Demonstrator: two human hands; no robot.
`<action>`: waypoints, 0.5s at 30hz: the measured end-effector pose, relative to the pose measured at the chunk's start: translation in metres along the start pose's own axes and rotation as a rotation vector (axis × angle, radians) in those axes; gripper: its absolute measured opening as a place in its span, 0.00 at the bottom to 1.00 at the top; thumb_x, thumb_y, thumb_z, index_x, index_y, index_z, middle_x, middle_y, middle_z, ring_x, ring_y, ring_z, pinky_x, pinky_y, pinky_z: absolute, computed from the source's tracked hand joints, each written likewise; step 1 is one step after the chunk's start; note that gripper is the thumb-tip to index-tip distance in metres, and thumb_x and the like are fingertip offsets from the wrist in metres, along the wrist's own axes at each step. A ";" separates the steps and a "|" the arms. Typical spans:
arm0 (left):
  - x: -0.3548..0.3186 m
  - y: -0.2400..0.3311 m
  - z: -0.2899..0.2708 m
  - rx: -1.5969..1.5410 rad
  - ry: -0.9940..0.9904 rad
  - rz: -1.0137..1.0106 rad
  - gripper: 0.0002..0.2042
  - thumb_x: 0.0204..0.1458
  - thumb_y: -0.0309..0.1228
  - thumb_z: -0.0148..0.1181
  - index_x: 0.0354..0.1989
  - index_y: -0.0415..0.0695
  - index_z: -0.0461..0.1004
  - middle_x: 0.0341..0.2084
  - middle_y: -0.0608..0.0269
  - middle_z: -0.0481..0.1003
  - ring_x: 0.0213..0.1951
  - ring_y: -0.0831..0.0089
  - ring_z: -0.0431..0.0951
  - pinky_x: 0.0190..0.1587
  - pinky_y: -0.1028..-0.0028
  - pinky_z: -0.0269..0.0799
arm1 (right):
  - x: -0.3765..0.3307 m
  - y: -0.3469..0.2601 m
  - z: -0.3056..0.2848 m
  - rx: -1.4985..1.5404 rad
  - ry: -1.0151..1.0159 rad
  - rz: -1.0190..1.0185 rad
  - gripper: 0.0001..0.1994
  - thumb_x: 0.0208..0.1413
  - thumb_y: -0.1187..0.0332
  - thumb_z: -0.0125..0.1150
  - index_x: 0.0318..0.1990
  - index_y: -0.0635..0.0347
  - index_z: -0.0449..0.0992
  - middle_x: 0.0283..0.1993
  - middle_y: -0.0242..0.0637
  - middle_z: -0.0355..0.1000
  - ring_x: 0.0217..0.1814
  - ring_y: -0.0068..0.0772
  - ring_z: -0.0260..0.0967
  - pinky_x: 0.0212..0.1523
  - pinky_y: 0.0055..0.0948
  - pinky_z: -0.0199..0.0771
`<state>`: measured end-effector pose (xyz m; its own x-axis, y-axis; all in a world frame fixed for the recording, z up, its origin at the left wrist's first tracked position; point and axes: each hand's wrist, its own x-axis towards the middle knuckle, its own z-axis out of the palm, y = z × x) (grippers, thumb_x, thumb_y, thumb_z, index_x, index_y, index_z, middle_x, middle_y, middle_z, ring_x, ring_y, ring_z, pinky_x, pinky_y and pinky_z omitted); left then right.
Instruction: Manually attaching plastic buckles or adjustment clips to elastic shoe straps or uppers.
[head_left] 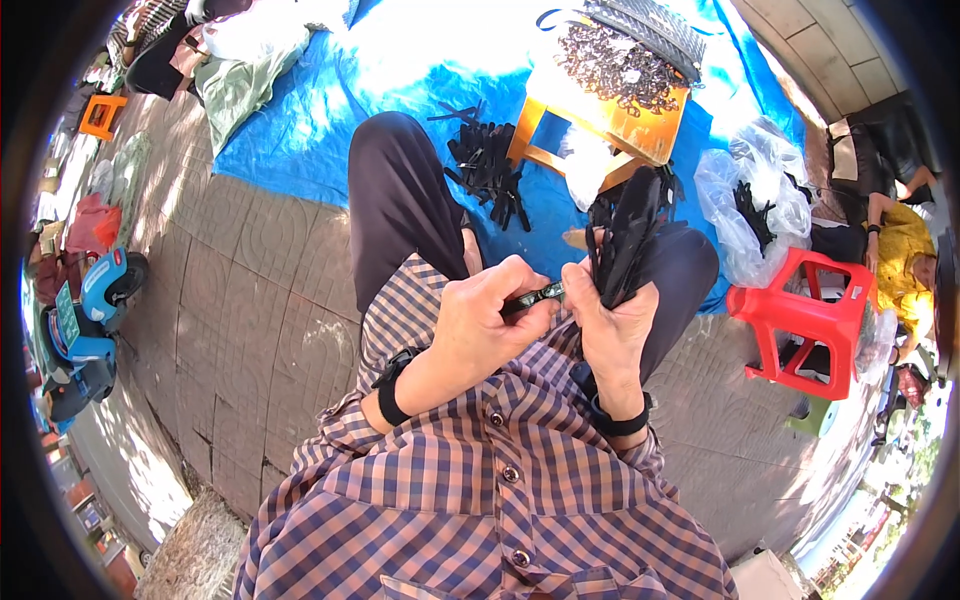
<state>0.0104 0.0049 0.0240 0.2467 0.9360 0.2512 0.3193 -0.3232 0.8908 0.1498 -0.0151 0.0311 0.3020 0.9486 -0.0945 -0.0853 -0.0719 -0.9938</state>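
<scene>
In front of my lap, my left hand (498,310) is closed around a narrow dark strip (545,293) with a greenish, patterned end that reaches toward my right thumb. My right hand (610,325) is wrapped round a bundle of black straps (628,245), which stand up past the fingers over my right knee. Its thumb and fingertips meet near the end of the strip; whether they touch it I cannot tell. More black straps (488,165) lie piled on a blue tarp (300,130) beyond my knees.
A yellow stool (655,135) holds a heap of small dark pieces (615,65) and a black woven basket (660,30). At the right are a clear plastic bag (770,190), a red stool (800,325) and a person in yellow (905,275). A blue scooter (90,320) stands far left.
</scene>
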 end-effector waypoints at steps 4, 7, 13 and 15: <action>0.011 0.000 0.003 -0.088 -0.085 -0.224 0.06 0.40 0.24 0.61 0.25 0.41 0.69 0.14 0.62 0.70 0.17 0.79 0.70 0.20 0.78 0.63 | 0.010 0.000 0.000 0.045 0.039 0.105 0.11 0.49 0.73 0.62 0.40 0.67 0.73 0.24 0.25 0.68 0.24 0.12 0.63 0.25 0.16 0.65; 0.006 0.006 0.015 -0.164 -0.038 -0.164 0.05 0.40 0.25 0.60 0.24 0.41 0.69 0.13 0.62 0.70 0.17 0.79 0.70 0.21 0.77 0.64 | 0.004 -0.025 -0.008 0.006 0.014 0.044 0.14 0.50 0.67 0.62 0.42 0.67 0.72 0.28 0.28 0.70 0.30 0.17 0.64 0.30 0.20 0.67; 0.007 -0.010 0.008 -0.454 -0.145 -0.377 0.06 0.49 0.24 0.56 0.26 0.39 0.64 0.18 0.70 0.66 0.20 0.85 0.65 0.22 0.84 0.60 | 0.016 0.011 -0.003 0.089 -0.010 -0.024 0.14 0.51 0.67 0.61 0.41 0.67 0.70 0.24 0.25 0.66 0.25 0.11 0.60 0.24 0.17 0.62; 0.002 -0.002 0.010 -0.375 -0.162 -0.256 0.06 0.50 0.23 0.54 0.27 0.40 0.63 0.18 0.69 0.66 0.20 0.85 0.66 0.22 0.85 0.61 | 0.008 0.005 -0.006 0.181 -0.028 0.040 0.14 0.52 0.67 0.60 0.42 0.67 0.69 0.24 0.24 0.65 0.25 0.11 0.60 0.23 0.16 0.61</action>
<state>0.0191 0.0064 0.0191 0.3520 0.9355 -0.0297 0.0434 0.0154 0.9989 0.1576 -0.0100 0.0252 0.2685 0.9545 -0.1295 -0.2673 -0.0553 -0.9620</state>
